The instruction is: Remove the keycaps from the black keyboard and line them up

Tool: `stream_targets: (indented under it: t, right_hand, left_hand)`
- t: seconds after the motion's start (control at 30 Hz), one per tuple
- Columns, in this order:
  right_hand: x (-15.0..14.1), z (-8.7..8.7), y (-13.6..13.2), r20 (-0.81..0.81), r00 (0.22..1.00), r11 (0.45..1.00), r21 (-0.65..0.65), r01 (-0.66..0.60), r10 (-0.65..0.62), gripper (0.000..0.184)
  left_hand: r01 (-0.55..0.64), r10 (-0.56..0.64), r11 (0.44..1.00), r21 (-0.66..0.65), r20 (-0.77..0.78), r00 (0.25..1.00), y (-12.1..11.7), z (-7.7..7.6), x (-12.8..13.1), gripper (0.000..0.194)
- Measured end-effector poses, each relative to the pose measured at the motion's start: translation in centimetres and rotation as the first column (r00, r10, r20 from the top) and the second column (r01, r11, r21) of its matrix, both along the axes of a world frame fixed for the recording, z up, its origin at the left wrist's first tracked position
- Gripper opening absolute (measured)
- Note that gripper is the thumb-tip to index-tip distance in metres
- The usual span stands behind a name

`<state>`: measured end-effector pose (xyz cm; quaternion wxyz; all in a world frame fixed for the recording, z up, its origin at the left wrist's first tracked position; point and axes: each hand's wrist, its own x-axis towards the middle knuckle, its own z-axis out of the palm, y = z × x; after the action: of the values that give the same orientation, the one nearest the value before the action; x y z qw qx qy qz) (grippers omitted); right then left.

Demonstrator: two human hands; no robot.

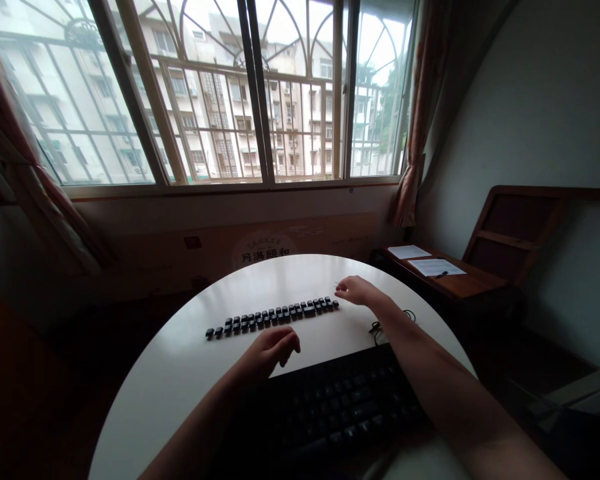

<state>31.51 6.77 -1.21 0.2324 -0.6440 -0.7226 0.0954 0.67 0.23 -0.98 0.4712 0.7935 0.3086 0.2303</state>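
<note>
My right hand [354,291] is over the far right part of the table, beyond the right end of the keycap rows. Its fingertips are pinched together, with a thin, wire-like tool [337,287] faintly showing at them. Black keycaps [267,318] lie in two long slanting rows on the white tabletop. My left hand [274,347] hovers between these rows and the black keyboard [350,400], fingers loosely curled and apart, with nothing visible in them. The keyboard lies close to me, its left part in deep shadow and its right end hidden by my right forearm.
A black cable [377,330] lies coiled on the round white table [145,393], partly behind my right forearm. To the right, a low wooden table [460,285] holds papers [437,267] and a dark pen. A barred window and curtains [411,180] are at the back.
</note>
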Motion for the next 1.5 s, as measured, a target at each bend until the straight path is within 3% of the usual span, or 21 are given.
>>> stream_targets:
  t: [0.17,0.23,0.3,0.4,0.47,0.57,0.67,0.73,0.8,0.9,1.07,1.27,1.5]
  right_hand:
    - [-0.6,6.2,-2.5,-0.094,0.993,0.950,0.298,0.092,-0.067,0.045]
    - [-1.1,8.9,-4.7,-0.155,0.987,0.901,0.419,0.113,-0.051,0.065]
    - [-1.8,11.3,-7.6,-0.304,0.951,0.819,0.558,0.130,0.056,0.074]
    - [-3.5,13.5,-12.4,-0.458,0.866,0.851,0.520,0.080,0.199,0.081]
    - [-4.5,13.7,-15.1,-0.503,0.819,0.894,0.448,-0.026,0.276,0.071]
    - [-5.1,11.8,-17.5,-0.556,0.751,0.925,0.325,-0.198,0.357,0.052]
    - [-3.7,7.5,-17.8,-0.576,0.765,0.958,0.154,-0.244,0.287,0.038]
    - [-2.0,4.1,-17.4,-0.637,0.745,0.980,0.107,-0.170,0.198,0.037]
    - [-0.3,1.0,-17.0,-0.741,0.664,0.994,0.095,-0.045,0.101,0.037]
    - [1.4,-2.0,-16.9,-0.838,0.540,0.985,0.016,0.171,-0.081,0.035]
    - [2.6,-3.7,-17.2,-0.846,0.504,0.950,-0.012,0.311,-0.175,0.033]
    - [3.4,-4.9,-16.8,-0.636,0.739,0.900,0.157,0.407,-0.223,0.043]
    - [3.5,-4.9,-16.7,-0.577,0.766,0.872,0.176,0.457,-0.285,0.041]
  left_hand:
    - [0.015,0.003,0.989,0.147,-0.124,0.992,-0.1,0.2,-0.1,0.055]
    - [0.044,0.007,0.968,0.248,-0.201,0.980,-0.2,0.3,-0.1,0.051]
    - [0.075,0.016,0.946,0.315,-0.276,0.961,-0.3,0.5,0.0,0.047]
    - [0.098,0.033,0.931,0.351,-0.349,0.936,-0.5,0.6,-0.1,0.042]
    - [0.106,0.045,0.921,0.376,-0.370,0.928,-0.5,0.5,-0.3,0.041]
    - [0.112,0.057,0.907,0.405,-0.382,0.922,-0.3,0.3,-0.5,0.040]
    - [0.139,0.040,0.899,0.416,-0.393,0.919,-0.3,0.2,-0.6,0.040]
    - [0.165,0.019,0.897,0.411,-0.407,0.913,-0.3,0.2,-0.5,0.040]
    - [0.179,0.008,0.900,0.397,-0.426,0.905,-0.2,0.2,-0.3,0.040]
    - [0.186,0.004,0.905,0.383,-0.444,0.896,0.0,0.1,-0.1,0.040]
    - [0.194,-0.029,0.924,0.330,-0.445,0.895,-0.1,0.4,-0.1,0.042]
    - [0.173,-0.014,0.933,0.316,-0.448,0.894,-0.1,0.8,0.2,0.039]
    - [0.183,-0.030,0.936,0.300,-0.450,0.892,-0.1,0.6,0.3,0.041]
